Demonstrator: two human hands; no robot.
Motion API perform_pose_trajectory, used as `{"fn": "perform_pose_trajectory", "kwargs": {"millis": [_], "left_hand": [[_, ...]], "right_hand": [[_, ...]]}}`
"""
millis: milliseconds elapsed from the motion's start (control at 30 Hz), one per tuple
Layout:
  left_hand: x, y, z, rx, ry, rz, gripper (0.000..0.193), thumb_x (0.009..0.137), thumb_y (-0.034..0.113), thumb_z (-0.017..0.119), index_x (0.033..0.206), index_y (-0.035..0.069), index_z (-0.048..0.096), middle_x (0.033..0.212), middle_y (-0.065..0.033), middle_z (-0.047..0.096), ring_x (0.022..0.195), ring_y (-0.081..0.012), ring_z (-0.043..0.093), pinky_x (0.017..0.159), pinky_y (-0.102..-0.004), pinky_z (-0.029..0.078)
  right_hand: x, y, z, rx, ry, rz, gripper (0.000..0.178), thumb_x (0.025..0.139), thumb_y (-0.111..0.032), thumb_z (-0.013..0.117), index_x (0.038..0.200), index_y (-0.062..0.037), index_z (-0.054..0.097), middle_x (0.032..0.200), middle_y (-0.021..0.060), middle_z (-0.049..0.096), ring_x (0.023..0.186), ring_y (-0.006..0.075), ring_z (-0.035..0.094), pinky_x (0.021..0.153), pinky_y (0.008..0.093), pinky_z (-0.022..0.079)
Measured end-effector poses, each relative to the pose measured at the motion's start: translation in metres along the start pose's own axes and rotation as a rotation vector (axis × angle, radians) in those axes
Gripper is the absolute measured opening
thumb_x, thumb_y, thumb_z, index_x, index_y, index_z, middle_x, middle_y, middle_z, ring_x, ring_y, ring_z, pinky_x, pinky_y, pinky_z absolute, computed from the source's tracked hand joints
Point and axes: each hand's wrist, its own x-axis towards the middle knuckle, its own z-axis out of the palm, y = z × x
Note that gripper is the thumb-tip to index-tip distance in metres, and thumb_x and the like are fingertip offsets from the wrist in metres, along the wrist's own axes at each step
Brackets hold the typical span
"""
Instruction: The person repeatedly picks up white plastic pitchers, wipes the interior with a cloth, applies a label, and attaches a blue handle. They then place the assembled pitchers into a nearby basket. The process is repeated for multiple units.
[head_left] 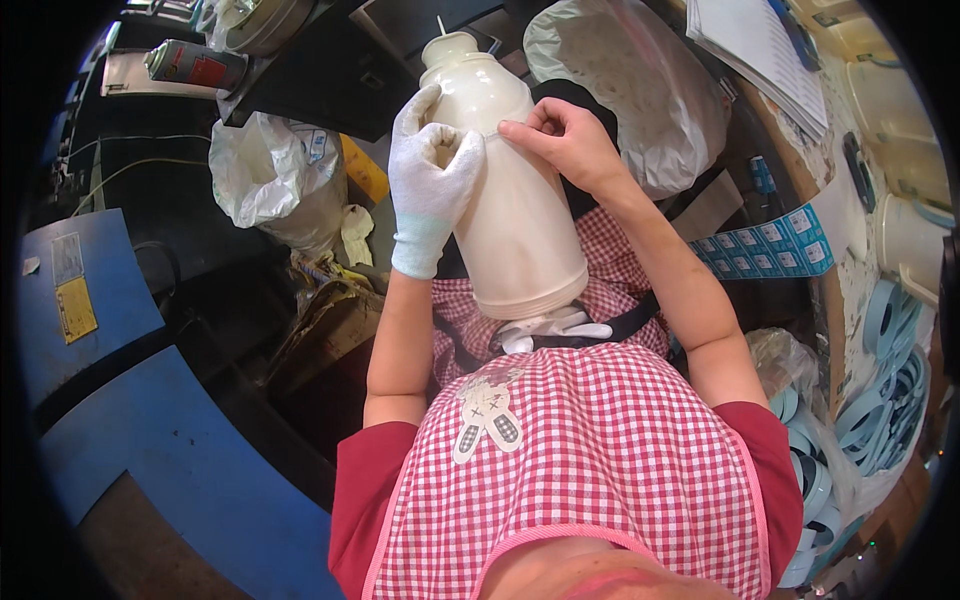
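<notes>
A tall cream-coloured plastic bottle point(520, 215), glossy with a narrow neck, lies tilted on my lap, its wide ribbed end toward me. My left hand point(432, 155), in a white knitted glove, curls against the left side of its shoulder, thumb and fingers bent in a loop. Bare and pinched, my right hand point(572, 140) touches the right side of the shoulder with its thumb on the surface. A faint line runs across the shoulder between both hands. Whatever the right fingertips pinch, if anything, is too small to make out. A thin white stem sticks out of the neck.
Plastic-lined bins stand at left point(275, 180) and far right point(640, 90). A spray can point(195, 68) lies at far left. Blue panels point(190, 460) fill the left side. On the right are a blue label sheet point(770, 250), papers point(760, 60) and pale blue rings point(880, 410).
</notes>
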Motion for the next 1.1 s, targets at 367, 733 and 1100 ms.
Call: {"fn": "perform_pose_trajectory", "kwargs": {"millis": [367,733,1100], "left_hand": [[0.002,0.003,0.002,0.227,-0.012,0.023,0.019,0.08,0.005,0.074,0.085,-0.001,0.058,0.137,-0.0226,0.056,0.121,-0.0371,0.058,0.101,-0.0402,0.05],[0.09,-0.03,-0.037,0.057,-0.027,-0.345,0.065,0.095,0.041,0.075,0.13,-0.011,0.06,0.109,-0.0214,0.072,0.103,-0.0277,0.072,0.095,-0.0342,0.056],[0.163,-0.019,-0.045,-0.262,-0.581,-0.368,0.093,0.077,0.059,0.084,0.136,-0.01,0.062,0.128,-0.0214,0.071,0.119,-0.0264,0.069,0.1,-0.0356,0.054]], "right_hand": [[-0.004,-0.003,-0.015,-0.53,0.168,-0.033,0.067,0.079,-0.064,0.081,0.095,-0.0006,0.066,0.084,0.015,0.069,0.077,0.0296,0.068,0.074,0.0397,0.053],[0.021,-0.043,-0.193,-0.947,0.69,-0.31,0.045,0.095,-0.042,0.073,0.125,-0.009,0.068,0.111,0.0194,0.071,0.108,0.0358,0.068,0.09,0.0432,0.055],[0.055,-0.036,-0.309,-1.268,0.725,0.019,0.08,0.103,-0.068,0.042,0.127,0.0031,0.069,0.13,0.0234,0.066,0.125,0.0371,0.063,0.108,0.0466,0.047]]}}
